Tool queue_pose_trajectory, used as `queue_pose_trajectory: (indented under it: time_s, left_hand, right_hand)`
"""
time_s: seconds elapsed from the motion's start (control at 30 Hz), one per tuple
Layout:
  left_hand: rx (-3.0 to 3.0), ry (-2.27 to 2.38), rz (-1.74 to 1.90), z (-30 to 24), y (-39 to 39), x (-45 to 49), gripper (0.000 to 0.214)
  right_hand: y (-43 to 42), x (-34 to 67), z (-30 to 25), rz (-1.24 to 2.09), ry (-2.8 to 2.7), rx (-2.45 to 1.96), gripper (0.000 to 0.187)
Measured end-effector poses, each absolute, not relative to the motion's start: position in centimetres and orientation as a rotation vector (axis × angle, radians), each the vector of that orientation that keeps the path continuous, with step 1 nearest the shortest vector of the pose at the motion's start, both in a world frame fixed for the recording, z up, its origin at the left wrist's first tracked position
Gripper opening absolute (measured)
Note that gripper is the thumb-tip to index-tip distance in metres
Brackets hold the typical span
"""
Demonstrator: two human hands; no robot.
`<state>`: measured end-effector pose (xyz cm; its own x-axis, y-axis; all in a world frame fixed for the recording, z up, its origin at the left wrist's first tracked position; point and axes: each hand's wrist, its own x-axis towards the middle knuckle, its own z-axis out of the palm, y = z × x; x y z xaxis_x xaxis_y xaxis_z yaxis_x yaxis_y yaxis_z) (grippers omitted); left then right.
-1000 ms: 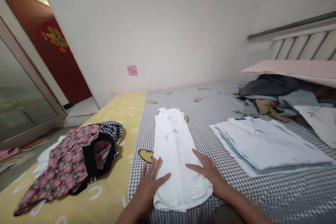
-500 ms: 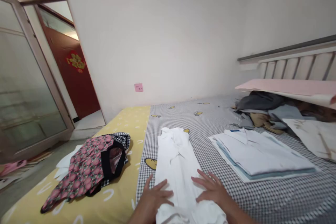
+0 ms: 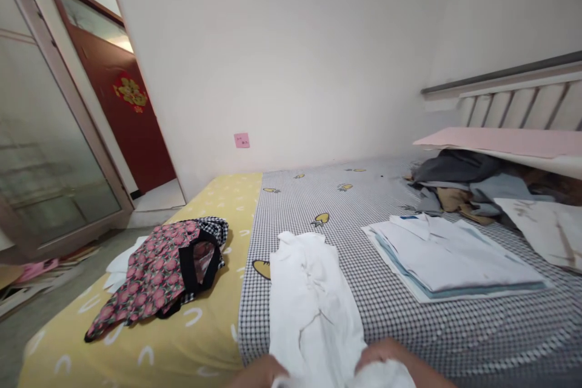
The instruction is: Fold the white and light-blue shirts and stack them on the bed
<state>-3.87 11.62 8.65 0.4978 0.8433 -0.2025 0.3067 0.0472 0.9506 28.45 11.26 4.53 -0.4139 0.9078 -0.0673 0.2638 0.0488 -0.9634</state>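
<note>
A white shirt (image 3: 313, 291), folded into a long narrow strip, lies lengthwise in front of me on the checked sheet. Light creases run across its middle. At the bottom edge of the view, my left hand (image 3: 264, 371) is curled on the strip's left side. Opposite it, my right hand (image 3: 384, 353) is closed on the right side, beside a bunched bit of white cloth. The fingertips of both hands are mostly hidden by the fabric and the frame edge.
A stack of folded shirts (image 3: 459, 254) lies to the right. Crumpled dark clothes (image 3: 459, 173) sit beneath a pink board (image 3: 504, 140) near the headboard. On the yellow bedding (image 3: 218, 339) at left is a pink-flowered black garment (image 3: 159, 270). A glass door (image 3: 59, 115) stands open.
Both hands went from spread flat on the shirt to curled round its sides, and sit lower in view. The shirt's far end has come toward me, uncovering a printed pineapple.
</note>
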Motion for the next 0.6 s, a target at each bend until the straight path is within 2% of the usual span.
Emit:
queue_pose_trajectory:
  time_s: [0.13,0.23,0.37,0.6]
  left_hand:
    - [1.112,0.928,0.722,11.9,17.4,-1.2,0.046]
    - [0.713,0.972,0.881,11.8,22.3,0.0,0.056]
    - [0.647,1.06,0.902,9.4,25.8,0.1,0.059]
    - [0.707,1.086,0.987,7.3,25.9,-0.4,0.057]
  right_hand:
    - [16.2,26.6,8.6,1.494,-1.355,-1.15,0.05]
    - [19.9,25.8,9.4,1.636,-1.141,-1.069,0.066]
    - [22.9,25.8,7.0,1.626,-1.042,-1.078,0.067]
    - [24.3,25.5,5.1,1.402,-1.083,-1.168,0.05]
